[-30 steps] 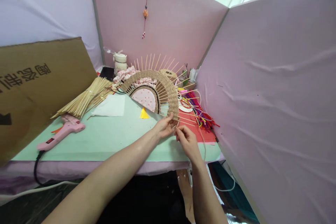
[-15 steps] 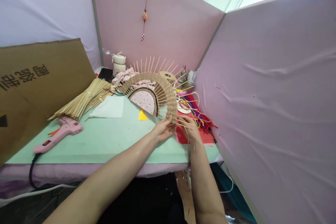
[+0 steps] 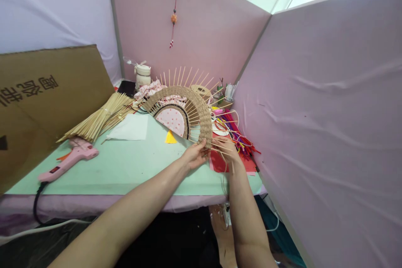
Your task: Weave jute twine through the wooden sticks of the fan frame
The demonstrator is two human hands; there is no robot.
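Note:
A half-round woven fan (image 3: 204, 118) with thin sticks radiating past its rim stands tilted over the table, a pink dotted cloth half-circle (image 3: 171, 120) at its centre. My left hand (image 3: 197, 154) grips the lower right end of the woven band, thumb on the front. Just right of it, my right hand (image 3: 226, 148) is closed among the stick ends at the band's outer edge. A thin cord (image 3: 224, 178) hangs below my right hand; its upper part is hard to make out. Some fingertips of both hands are hidden behind the band and sticks.
At the left lie a pink glue gun (image 3: 70, 161) and a bundle of sticks (image 3: 94, 119), before a cardboard sheet (image 3: 47, 104). White paper (image 3: 129, 127) and a yellow piece (image 3: 170, 137) lie mid-table. Coloured strips (image 3: 240, 136) and red sheets (image 3: 249, 163) are at the right.
My right hand has shifted slightly at the sticks, and the cord below it hangs differently. My left hand keeps its hold on the fan.

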